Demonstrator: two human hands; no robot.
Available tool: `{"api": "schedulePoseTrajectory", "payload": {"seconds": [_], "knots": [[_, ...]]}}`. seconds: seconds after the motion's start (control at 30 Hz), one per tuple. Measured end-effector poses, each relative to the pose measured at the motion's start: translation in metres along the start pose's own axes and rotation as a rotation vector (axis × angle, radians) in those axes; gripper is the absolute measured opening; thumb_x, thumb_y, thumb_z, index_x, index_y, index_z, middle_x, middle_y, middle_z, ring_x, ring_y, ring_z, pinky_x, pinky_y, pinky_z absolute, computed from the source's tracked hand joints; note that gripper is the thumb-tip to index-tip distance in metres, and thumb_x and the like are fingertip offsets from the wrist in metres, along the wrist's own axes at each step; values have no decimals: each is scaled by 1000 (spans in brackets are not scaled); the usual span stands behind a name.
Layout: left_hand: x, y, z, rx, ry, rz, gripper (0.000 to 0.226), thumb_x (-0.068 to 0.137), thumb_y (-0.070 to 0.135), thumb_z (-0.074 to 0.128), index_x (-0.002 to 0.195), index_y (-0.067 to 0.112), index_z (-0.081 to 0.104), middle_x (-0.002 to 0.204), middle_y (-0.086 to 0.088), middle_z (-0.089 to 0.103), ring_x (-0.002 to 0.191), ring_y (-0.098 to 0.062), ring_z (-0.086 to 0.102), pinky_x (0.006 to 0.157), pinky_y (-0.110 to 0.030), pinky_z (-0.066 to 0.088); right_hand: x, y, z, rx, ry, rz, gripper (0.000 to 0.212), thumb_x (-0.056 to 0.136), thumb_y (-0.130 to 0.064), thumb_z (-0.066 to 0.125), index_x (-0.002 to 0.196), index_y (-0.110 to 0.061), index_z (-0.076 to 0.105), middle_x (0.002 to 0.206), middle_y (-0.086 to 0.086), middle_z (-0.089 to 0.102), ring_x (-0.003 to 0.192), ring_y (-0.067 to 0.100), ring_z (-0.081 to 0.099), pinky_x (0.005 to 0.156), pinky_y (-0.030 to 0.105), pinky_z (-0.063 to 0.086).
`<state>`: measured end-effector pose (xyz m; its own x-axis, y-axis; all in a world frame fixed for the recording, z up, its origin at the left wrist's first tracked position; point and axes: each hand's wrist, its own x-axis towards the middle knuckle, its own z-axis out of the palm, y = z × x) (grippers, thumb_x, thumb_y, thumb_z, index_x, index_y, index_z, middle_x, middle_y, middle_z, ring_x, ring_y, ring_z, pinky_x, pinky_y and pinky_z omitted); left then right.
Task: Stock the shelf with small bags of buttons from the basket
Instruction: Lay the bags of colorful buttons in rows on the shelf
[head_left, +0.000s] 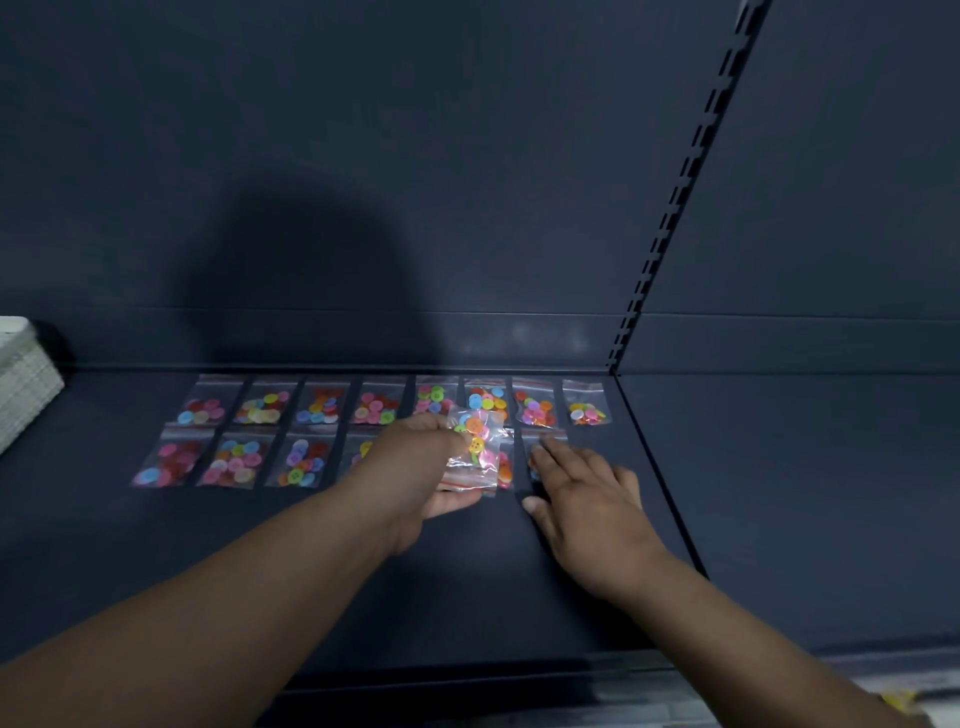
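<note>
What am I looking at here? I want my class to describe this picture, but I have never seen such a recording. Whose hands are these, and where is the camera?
There is no machine. A person wears one camera on the head, and it looks down at their own bare hands. Before them is a dark shelf with two rows of small clear bags of coloured buttons. The left hand holds a bunch of such bags. The right hand lies flat, its fingers touching a bag in the front row.
</note>
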<state>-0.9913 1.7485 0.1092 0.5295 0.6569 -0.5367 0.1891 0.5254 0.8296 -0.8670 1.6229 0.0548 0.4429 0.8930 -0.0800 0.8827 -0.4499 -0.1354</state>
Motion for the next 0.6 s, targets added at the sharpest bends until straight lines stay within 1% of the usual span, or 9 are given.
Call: {"api": "schedulePoseTrajectory", "payload": {"seconds": [0.1, 0.2, 0.27, 0.3, 0.37, 0.4, 0.43, 0.5, 0.6], "knots": [[2, 1, 2, -11, 3, -10, 10, 90, 4, 57, 91, 14, 57, 104, -13, 63, 93, -31, 66, 65, -39, 57, 1, -3, -1, 0, 12, 6, 58, 98, -48, 25, 150, -24, 12, 158, -8, 6, 143, 13, 6, 109, 33, 10], [2, 1, 4, -31, 3, -8, 12, 90, 2, 56, 88, 14, 55, 94, -13, 62, 86, -31, 66, 64, -39, 56, 0, 1, -4, 57, 58, -41, 54, 99, -44, 28, 149, -25, 20, 157, -9, 14, 141, 13, 12, 108, 31, 12], [2, -1, 4, -26, -20, 7, 13, 89, 1, 57, 91, 14, 55, 94, -14, 63, 83, -32, 68, 64, -38, 56, 0, 2, -9, 299, 143, -53, 47, 99, -37, 38, 143, -23, 35, 150, -6, 33, 137, 13, 27, 108, 28, 19], [1, -2, 4, -14, -31, 18, 14, 89, 2, 58, 94, 14, 56, 94, -14, 64, 81, -31, 69, 65, -37, 56, 1, 0, -13, 527, 179, -14, 40, 98, -32, 44, 136, -20, 46, 140, -3, 46, 129, 14, 40, 108, 27, 27], [1, -3, 6, 24, -41, 45, 14, 89, 3, 60, 98, 13, 58, 91, -12, 64, 77, -25, 68, 65, -35, 56, 4, -5, -25, 1047, 189, 90, 23, 95, -23, 53, 114, -16, 63, 108, 1, 63, 99, 16, 61, 97, 34, 46], [0, -4, 8, 49, -52, 58, 13, 89, 4, 60, 98, 13, 59, 89, -11, 64, 78, -22, 65, 65, -34, 55, 6, -7, -32, 1229, 160, 132, 17, 94, -21, 55, 106, -14, 64, 97, 3, 64, 85, 17, 61, 87, 34, 51], [-1, -4, 10, 77, -73, 69, 12, 88, 4, 61, 97, 13, 61, 88, -10, 64, 78, -19, 64, 65, -33, 55, 7, -6, -38, 1322, 106, 160, 14, 92, -20, 57, 102, -12, 65, 91, 3, 64, 77, 16, 59, 77, 30, 52], [-4, -5, 14, 148, -123, 94, 13, 87, 3, 63, 97, 12, 64, 89, -10, 66, 79, -17, 63, 64, -32, 56, 8, -4, -45, 1371, -26, 181, 11, 89, -17, 62, 98, -11, 65, 79, 3, 62, 68, 12, 55, 61, 21, 46], [-8, -4, 20, 234, -164, 142, 13, 85, 2, 64, 94, 12, 65, 98, -11, 67, 83, -18, 63, 73, -34, 56, 5, 3, -47, 1327, -81, 200, 4, 86, -7, 64, 85, -10, 66, 68, 1, 62, 58, 9, 53, 53, 19, 41]]}}
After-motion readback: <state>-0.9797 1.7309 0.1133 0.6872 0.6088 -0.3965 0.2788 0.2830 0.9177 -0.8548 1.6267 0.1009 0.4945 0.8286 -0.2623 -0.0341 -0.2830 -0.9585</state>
